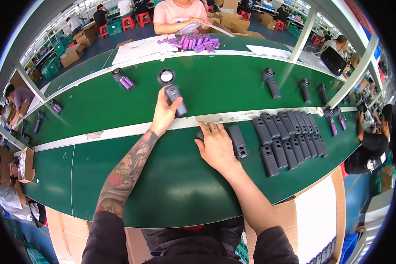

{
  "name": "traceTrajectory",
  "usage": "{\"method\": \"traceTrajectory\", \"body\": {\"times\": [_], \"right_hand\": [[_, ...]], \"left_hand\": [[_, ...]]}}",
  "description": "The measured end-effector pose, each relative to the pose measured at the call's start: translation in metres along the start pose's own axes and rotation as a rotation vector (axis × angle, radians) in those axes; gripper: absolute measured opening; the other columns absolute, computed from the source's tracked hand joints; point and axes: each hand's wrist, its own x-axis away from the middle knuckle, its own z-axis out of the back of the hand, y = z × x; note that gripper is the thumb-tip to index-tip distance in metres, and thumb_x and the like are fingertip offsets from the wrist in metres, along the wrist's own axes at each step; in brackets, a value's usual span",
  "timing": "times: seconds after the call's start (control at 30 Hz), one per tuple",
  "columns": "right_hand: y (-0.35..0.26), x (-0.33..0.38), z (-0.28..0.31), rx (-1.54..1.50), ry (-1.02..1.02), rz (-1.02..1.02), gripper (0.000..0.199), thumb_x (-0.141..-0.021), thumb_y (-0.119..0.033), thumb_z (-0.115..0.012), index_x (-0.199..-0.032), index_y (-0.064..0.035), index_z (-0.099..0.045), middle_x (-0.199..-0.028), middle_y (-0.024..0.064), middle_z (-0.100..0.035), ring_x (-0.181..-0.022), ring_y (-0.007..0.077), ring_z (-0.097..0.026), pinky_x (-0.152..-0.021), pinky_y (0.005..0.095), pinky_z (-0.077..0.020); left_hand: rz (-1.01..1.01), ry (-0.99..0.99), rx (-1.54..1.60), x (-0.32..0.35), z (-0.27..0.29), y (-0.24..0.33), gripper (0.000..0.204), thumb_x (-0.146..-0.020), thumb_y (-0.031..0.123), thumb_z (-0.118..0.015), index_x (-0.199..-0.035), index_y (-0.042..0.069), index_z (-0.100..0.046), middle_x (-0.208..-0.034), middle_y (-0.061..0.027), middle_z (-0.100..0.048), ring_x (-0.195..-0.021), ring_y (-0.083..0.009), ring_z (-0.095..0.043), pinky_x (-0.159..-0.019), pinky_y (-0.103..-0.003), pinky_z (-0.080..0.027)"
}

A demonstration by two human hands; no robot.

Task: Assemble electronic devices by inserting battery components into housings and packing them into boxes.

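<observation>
My left hand (165, 113) is closed round the grey handle of a handheld device with a round, ring-shaped head (166, 76), lifted over the far green strip. Nearer to me, my right hand (218, 147) bends its fingers over a dark grey casing (199, 135); only a small part shows between thumb and forefinger, the rest lies under the hand. Just right of those fingers another dark grey casing (237, 141) lies on the table. Two rows of similar casings (289, 152) stretch further right.
Devices with round heads (272, 83) lie along the green belt (224, 83), one showing purple cells (127, 83). A heap of purple cells (198, 42) sits before a person in pink (180, 15). White posts (304, 33) rise beside the belt. Open cardboard boxes (339, 207) stand below the near edge.
</observation>
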Motion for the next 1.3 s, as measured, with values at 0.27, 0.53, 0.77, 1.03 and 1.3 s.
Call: {"method": "traceTrajectory", "body": {"times": [0.27, 0.53, 0.77, 1.03, 1.3], "right_hand": [[-0.003, -0.005, 0.009, -0.135, 0.076, -0.043, 0.049, -0.082, -0.017, -0.072, -0.126, 0.0009, -0.060, -0.107, 0.0147, -0.065, -0.092, 0.0297, -0.063, -0.080, 0.0357, -0.0527], [-0.018, -0.016, 0.036, -0.741, 0.069, -0.314, 0.043, -0.084, -0.011, -0.068, -0.126, -0.0036, -0.061, -0.108, 0.0116, -0.064, -0.091, 0.0289, -0.064, -0.079, 0.0379, -0.0540], [-0.011, -0.003, 0.002, -0.634, -0.016, -0.016, 0.045, -0.085, 0.002, -0.061, -0.129, -0.0076, -0.059, -0.113, 0.0115, -0.062, -0.082, 0.0281, -0.064, -0.076, 0.0375, -0.0538], [-0.010, -0.001, -0.013, -0.582, 0.108, 0.169, 0.057, -0.082, 0.013, -0.055, -0.135, -0.0096, -0.058, -0.111, 0.0112, -0.062, -0.074, 0.0267, -0.063, -0.070, 0.0347, -0.0526], [0.002, -0.013, 0.007, -1.288, -0.190, -0.409, 0.050, -0.093, 0.007, -0.047, -0.142, -0.0029, -0.052, -0.112, 0.0127, -0.068, -0.075, 0.0167, -0.062, -0.069, 0.0308, -0.0525]], "left_hand": [[-0.049, 0.066, -1.008, -0.053, -0.003, -0.045, 0.056, -0.093, 0.037, -0.065, -0.138, 0.009, -0.046, -0.111, -0.0163, -0.058, -0.104, -0.0322, -0.056, -0.091, -0.044, -0.048], [0.099, 0.755, -1.231, -0.104, 0.088, -0.074, 0.067, -0.082, 0.039, -0.071, -0.134, 0.005, -0.045, -0.120, -0.0215, -0.045, -0.102, -0.0419, -0.052, -0.086, -0.053, -0.048], [0.435, 0.527, -1.252, -0.142, 0.144, -0.064, 0.060, -0.081, 0.043, -0.069, -0.122, 0.001, -0.051, -0.108, -0.0189, -0.057, -0.093, -0.0327, -0.059, -0.082, -0.044, -0.049], [0.496, 0.228, -0.459, -0.127, 0.125, -0.003, 0.043, -0.088, 0.030, -0.064, -0.118, 0.001, -0.054, -0.097, -0.0136, -0.063, -0.079, -0.0231, -0.061, -0.073, -0.033, -0.051], [0.411, -0.083, 0.478, -0.025, 0.056, 0.056, 0.035, -0.099, 0.023, -0.057, -0.125, 0.000, -0.051, -0.097, -0.0111, -0.064, -0.074, -0.0186, -0.063, -0.069, -0.028, -0.053]]}}
